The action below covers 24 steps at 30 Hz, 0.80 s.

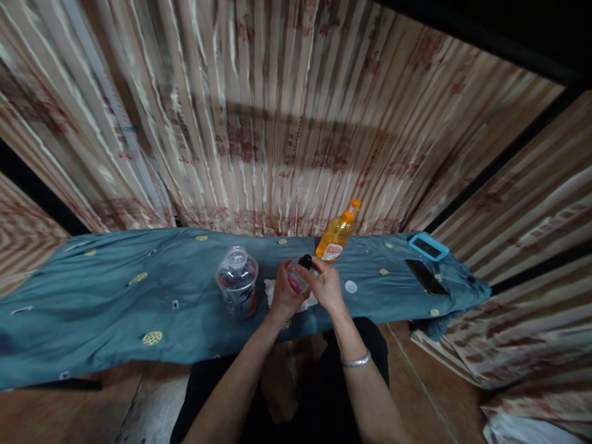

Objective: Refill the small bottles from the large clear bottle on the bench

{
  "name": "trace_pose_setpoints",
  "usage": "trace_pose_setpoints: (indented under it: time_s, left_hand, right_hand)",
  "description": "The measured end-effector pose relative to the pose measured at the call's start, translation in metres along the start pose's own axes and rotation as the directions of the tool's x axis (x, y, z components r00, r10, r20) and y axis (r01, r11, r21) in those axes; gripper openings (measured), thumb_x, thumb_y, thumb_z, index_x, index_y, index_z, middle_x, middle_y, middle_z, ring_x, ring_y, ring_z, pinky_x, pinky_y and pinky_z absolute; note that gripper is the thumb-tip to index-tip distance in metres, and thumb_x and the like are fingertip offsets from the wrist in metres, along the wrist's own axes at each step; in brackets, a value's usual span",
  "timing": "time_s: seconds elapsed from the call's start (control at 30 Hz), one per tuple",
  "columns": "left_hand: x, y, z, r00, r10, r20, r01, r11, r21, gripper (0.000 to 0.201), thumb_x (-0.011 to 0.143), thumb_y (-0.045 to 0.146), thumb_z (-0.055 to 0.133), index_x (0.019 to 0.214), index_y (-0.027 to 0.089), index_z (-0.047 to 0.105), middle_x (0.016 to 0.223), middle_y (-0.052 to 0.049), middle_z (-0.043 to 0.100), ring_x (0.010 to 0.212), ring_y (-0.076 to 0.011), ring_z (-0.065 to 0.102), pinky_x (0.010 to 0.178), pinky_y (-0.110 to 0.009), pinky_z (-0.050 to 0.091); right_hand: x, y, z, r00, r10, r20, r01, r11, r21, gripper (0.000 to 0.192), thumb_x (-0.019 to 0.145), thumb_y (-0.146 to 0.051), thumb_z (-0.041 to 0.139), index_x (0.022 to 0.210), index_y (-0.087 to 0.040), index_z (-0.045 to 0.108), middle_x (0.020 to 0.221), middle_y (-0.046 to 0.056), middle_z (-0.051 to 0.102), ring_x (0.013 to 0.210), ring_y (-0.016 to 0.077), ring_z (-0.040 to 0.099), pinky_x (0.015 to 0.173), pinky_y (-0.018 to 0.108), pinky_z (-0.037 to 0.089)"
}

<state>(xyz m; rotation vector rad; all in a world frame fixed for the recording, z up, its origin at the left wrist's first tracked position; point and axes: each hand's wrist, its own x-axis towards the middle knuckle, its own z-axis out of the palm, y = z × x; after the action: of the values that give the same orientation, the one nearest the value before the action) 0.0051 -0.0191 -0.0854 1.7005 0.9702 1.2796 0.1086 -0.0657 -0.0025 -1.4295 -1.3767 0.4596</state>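
Note:
My left hand [284, 297] is wrapped round a small clear bottle [297, 279] with something pink in it. The bottle has a black top [305, 261], and the fingers of my right hand [327, 287] are closed at that top. Whether the top is loose or fixed I cannot tell. Under both hands lies a white cloth or tissue [269, 288], partly covered by them. Left of my hands stands a large clear plastic container [237, 282] with dark contents. Behind my right hand an orange pump bottle [337, 237] stands with a white label.
A teal patterned cloth [185, 277] covers the narrow table. A round white disc [351, 287] lies right of my hands. Farther right are a black phone [426, 277] and a blue-framed device [428, 246]. A pleated curtain [259, 123] hangs behind the table, with dark frame bars around.

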Motion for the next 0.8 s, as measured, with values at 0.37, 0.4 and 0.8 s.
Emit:
trace_pose_setpoints:
  time_s: [0.37, 0.4, 0.8]
  left_hand:
    - [0.001, 0.006, -0.002, 1.0, -0.014, -0.006, 0.014, 0.997, -0.079, 0.079, 0.058, 0.018, 0.079, 0.128, 0.022, 0.043, 0.121, -0.009, 0.061, 0.111, -0.0279, 0.063, 0.098, -0.047, 0.052]
    - [0.001, 0.006, -0.003, 1.0, -0.016, -0.005, 0.015, 0.997, -0.081, 0.078, 0.058, 0.018, 0.079, 0.128, 0.022, 0.043, 0.121, -0.008, 0.06, 0.11, -0.0278, 0.063, 0.098, -0.047, 0.053]
    - [0.002, 0.007, -0.002, 0.998, -0.043, -0.039, 0.04, 0.995, -0.087, 0.078, 0.055, 0.011, 0.079, 0.125, 0.025, 0.046, 0.118, -0.005, 0.061, 0.112, -0.0285, 0.064, 0.101, -0.048, 0.053]
  right_hand:
    - [0.018, 0.025, -0.01, 0.994, -0.062, 0.095, 0.039, 0.972, 0.234, 0.037, 0.09, -0.04, 0.068, 0.12, -0.019, 0.062, 0.121, 0.007, 0.066, 0.108, 0.0226, 0.065, 0.095, 0.048, 0.053]
    - [0.017, 0.027, -0.01, 0.996, -0.06, 0.073, 0.04, 0.969, 0.245, 0.035, 0.091, -0.04, 0.068, 0.118, -0.019, 0.063, 0.119, 0.007, 0.066, 0.106, 0.0221, 0.066, 0.094, 0.048, 0.054]
    - [0.006, 0.003, -0.012, 0.996, -0.07, 0.046, 0.067, 0.995, 0.069, 0.036, 0.091, -0.045, 0.066, 0.116, -0.019, 0.064, 0.117, 0.007, 0.068, 0.106, 0.0219, 0.065, 0.096, 0.048, 0.052]
